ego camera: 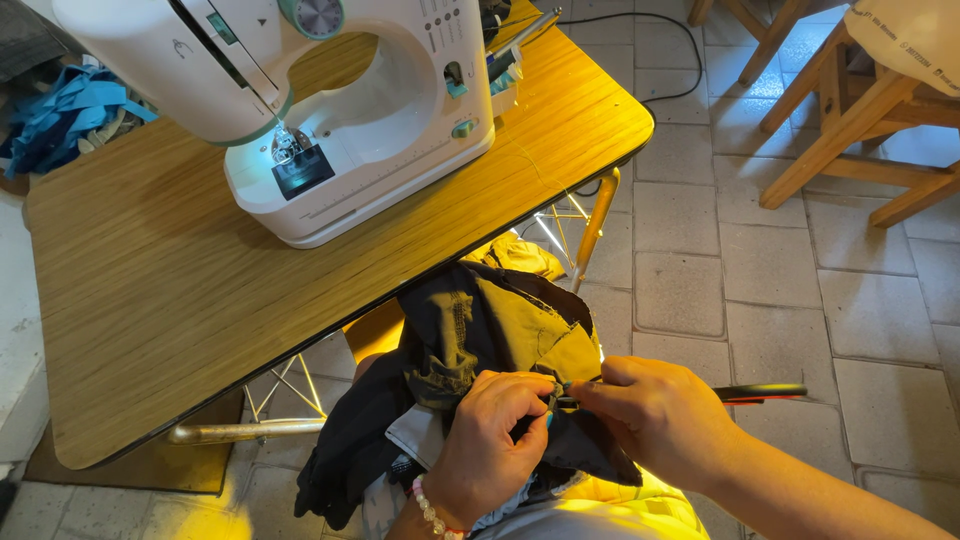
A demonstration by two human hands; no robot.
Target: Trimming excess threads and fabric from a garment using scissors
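— While I look down from the head camera, what do the hands hold?

— I see the left hand [487, 440], a bead bracelet [430, 510] at its wrist, pinching the dark garment [470, 340] on the lap. The right hand [655, 415] has its fingers [590, 392] clenched on a black-handled tool [760, 392], its tip touching the cloth at the pinch.

— And farther off?

— I see the wooden counter [150, 300] carrying a white sewing machine [340, 110], blue fabric scraps [60, 110] behind it, and wooden stools [850, 110] on the tiled floor [740, 280].

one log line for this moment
left hand: pinching dark garment | right hand: holding scissors at seam | sewing machine: on table
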